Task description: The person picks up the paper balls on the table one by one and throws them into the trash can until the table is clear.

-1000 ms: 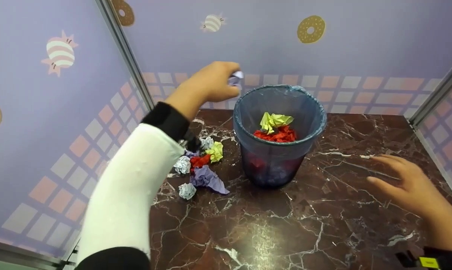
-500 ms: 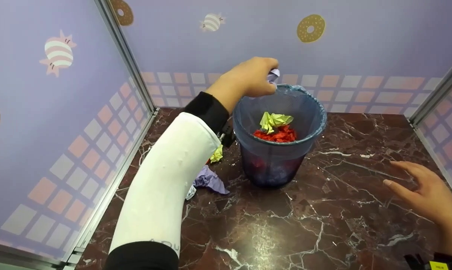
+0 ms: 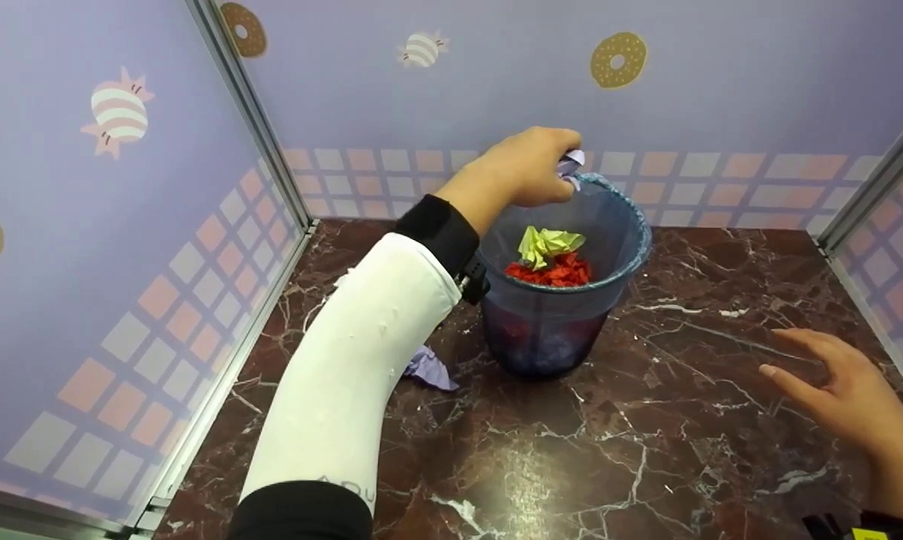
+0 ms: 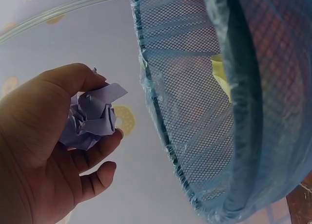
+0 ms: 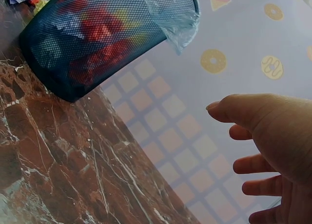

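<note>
My left hand [image 3: 530, 166] is over the back left of the rim of a mesh waste bin [image 3: 639, 251] lined with a blue plastic bag. Between its thumb and fingers it pinches a crumpled purple paper ball [image 4: 92, 117], which the left wrist view shows beside the bin's mouth. Inside the bin lie crumpled yellow paper [image 3: 547, 244] and red paper [image 3: 564, 271]. To the right of the bin, my right hand [image 3: 849, 394] hovers above the table with fingers apart, holding nothing.
Another crumpled purple paper [image 3: 430, 369] lies on the dark marbled table [image 3: 571, 465], left of the bin. My left sleeve [image 3: 346, 360] hides most of the pile there. Printed panels [image 3: 721, 82] wall in the back and sides.
My left hand has carried the purple paper ball rightward from left of the bin to over its rim, its sleeve now covering most of the pile. The right hand has shifted slightly right.
</note>
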`<state>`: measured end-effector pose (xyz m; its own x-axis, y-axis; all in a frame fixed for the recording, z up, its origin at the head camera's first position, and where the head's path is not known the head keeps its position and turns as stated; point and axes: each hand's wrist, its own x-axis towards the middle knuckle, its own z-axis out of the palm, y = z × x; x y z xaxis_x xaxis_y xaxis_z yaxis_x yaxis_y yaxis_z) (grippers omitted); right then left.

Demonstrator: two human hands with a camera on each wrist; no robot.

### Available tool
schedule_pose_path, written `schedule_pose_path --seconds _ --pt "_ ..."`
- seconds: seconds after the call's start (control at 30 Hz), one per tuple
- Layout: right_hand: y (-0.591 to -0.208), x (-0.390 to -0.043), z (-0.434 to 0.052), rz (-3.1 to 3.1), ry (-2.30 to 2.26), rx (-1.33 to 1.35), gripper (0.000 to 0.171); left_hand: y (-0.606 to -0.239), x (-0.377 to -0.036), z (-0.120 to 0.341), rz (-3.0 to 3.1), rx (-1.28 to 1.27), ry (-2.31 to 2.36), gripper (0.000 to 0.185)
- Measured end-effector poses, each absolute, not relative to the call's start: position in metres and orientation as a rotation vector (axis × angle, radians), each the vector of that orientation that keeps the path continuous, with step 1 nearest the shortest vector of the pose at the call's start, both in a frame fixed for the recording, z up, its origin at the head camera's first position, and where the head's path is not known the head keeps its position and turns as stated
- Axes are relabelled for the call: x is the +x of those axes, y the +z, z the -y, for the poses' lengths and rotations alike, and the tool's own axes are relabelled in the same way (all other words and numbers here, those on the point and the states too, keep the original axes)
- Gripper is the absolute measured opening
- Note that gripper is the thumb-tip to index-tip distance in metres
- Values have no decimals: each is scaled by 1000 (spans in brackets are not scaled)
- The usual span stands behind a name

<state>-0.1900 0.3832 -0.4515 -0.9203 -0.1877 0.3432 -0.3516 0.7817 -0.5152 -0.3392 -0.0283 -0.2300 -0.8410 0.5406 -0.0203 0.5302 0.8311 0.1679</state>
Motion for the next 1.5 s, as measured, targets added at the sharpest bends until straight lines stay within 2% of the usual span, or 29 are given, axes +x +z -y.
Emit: schedule_pose_path --seconds 0.2,0.4,0.5,0.7,0.93,1.23,1.5 --pt "-451 -188 -380 2719 893 419 54 -233 -339 25 -2939 888 287 28" --pt "-447 -188 -376 2757 892 413 57 -229 -337 26 -2914 763 239 70" --pt "-446 -188 -374 2736 917 437 58 -227 -337 27 -2937 757 162 79" --pt "-438 -191 -369 2606 940 525 68 -223 -336 37 -2978 758 112 82" --pt "-420 -191 -357 2569 877 570 69 -221 -336 68 -3024 727 133 84" --pt "-393 -187 -331 2589 784 663 71 -228 -336 138 -3073 584 255 90" --pt "-376 -183 -297 2615 695 767 69 -259 -329 208 -3053 447 440 85"
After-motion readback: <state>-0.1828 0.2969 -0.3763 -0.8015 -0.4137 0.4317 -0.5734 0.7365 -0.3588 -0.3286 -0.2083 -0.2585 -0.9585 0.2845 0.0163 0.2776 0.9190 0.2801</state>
